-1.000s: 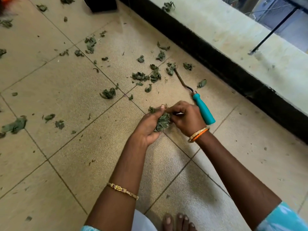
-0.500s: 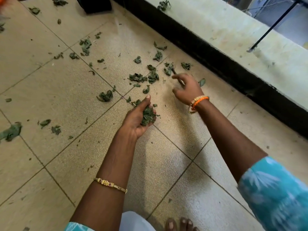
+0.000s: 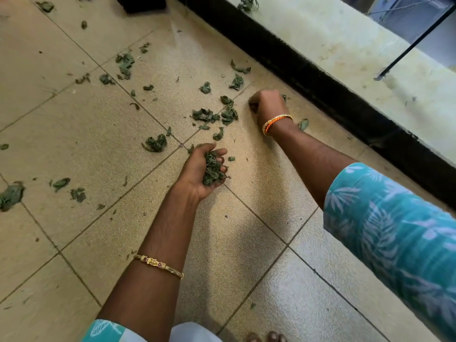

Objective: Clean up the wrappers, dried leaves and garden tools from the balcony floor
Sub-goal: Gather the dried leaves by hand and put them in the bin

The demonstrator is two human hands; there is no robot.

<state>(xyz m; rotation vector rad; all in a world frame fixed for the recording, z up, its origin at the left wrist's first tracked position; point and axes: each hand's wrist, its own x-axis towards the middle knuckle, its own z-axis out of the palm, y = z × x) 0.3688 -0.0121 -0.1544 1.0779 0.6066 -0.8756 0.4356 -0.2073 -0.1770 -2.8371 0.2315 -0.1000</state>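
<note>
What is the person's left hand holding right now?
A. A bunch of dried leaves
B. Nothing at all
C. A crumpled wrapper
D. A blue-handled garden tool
A: the left hand is cupped palm-up with its fingers curled round a bunch of dried leaves, held just above the tiled floor; no tool or wrapper shows in it.
</note>
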